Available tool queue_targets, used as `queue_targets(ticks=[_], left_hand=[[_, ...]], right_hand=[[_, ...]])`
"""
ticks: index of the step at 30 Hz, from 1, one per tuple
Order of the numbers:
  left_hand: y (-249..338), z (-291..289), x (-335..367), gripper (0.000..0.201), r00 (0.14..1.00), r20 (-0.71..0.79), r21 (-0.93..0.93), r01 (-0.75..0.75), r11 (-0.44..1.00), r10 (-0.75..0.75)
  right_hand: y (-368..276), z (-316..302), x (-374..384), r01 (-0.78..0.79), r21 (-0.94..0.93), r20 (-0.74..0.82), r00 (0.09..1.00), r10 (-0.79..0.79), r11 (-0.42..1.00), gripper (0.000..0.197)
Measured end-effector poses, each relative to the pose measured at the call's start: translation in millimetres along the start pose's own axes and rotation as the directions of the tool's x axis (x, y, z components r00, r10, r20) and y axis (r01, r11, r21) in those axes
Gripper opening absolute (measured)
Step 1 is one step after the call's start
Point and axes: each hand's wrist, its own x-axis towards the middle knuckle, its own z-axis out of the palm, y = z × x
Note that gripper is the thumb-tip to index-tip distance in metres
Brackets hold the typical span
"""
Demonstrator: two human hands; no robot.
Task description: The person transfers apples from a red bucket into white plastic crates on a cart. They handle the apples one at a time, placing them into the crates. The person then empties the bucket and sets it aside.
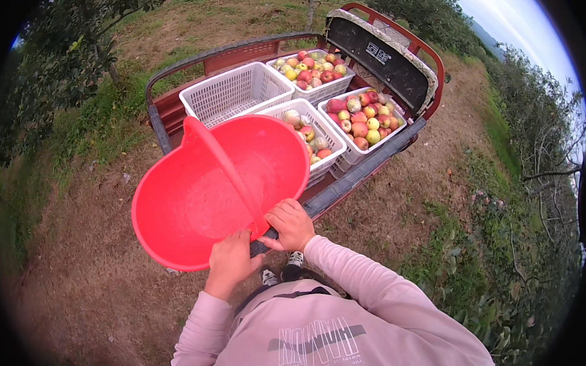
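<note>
on cart (362, 166) | 4 crates (226, 92), 3 with apples (359, 129) | left hand (229, 262), right hand (291, 223) curled on 1 red basket (194, 195)

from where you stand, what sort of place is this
Most likely a fruit orchard: leafy trees stand along the grassy ground, and apples lie in pale crates on a red cart.

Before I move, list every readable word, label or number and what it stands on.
Lettering, not copied out:
Pale pink sweatshirt: large whitish letters; smaller lines too small to read reliably.
Black panel: white characters.
Red basket, white crates: none I can make out.
</note>
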Motion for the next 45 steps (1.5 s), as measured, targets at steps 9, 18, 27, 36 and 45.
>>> queue_targets(ticks=[9,18,27,36,45], left_hand=[[1,-5,-3,0.061,1.0,-0.017,0.005,0.013,1.0,-0.013],[-1,-3,-2,0.058,1.0,-0.021,0.038,0.009,0.999,-0.008],[3,-9,0,0.065,0.999,0.033,0.06,0.028,0.998,-0.031],[1,-7,-1,0.06,1.0,0.004,0.042,0.026,0.999,-0.026],[-4,-1,1,0.065,0.999,-0.015,0.049,-0.028,0.998,0.029]], right_hand=[[0,7,-6,0.005,0.041,-0.068,0.998,-0.002,0.999,0.055],[0,8,-6,-0.005,0.046,-0.065,0.998,0.008,0.999,0.055],[1,9,-5,-0.008,0.048,-0.053,0.999,0.011,0.999,0.055],[-1,6,-3,-0.014,0.036,-0.039,0.999,0.015,0.999,0.056],[-3,1,-1,-0.016,0.009,-0.031,0.999,0.016,1.0,0.056]])
